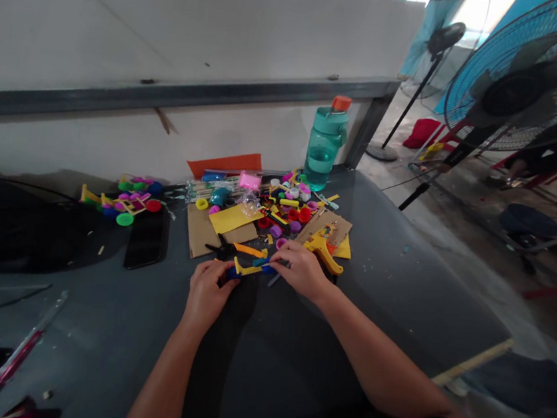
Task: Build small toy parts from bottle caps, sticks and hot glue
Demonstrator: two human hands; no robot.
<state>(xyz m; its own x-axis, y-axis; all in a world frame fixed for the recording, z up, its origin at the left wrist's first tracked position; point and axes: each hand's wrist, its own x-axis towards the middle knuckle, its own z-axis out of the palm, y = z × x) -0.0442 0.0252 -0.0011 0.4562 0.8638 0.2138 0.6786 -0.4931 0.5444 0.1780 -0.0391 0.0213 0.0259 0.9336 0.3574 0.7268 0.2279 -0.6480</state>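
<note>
My left hand [206,295] and my right hand [302,270] pinch a small assembly of yellow and blue plastic strips [246,271] between them, just above the dark grey table [94,322]. Beyond its far side lie black-handled scissors [221,248] beside an orange-yellow strip [250,250]. A yellow hot glue gun [322,253] rests on cardboard just past my right hand. Sheets of brown cardboard [220,232] and yellow paper [234,218] lie under a scatter of coloured bottle caps and plastic bits [283,213].
A teal water bottle [325,144] with an orange cap stands at the back. Small wheeled toys of caps and sticks [121,204] sit left, near a black phone [148,238]. A white wall backs the table. Standing fans [519,82] occupy the floor at right.
</note>
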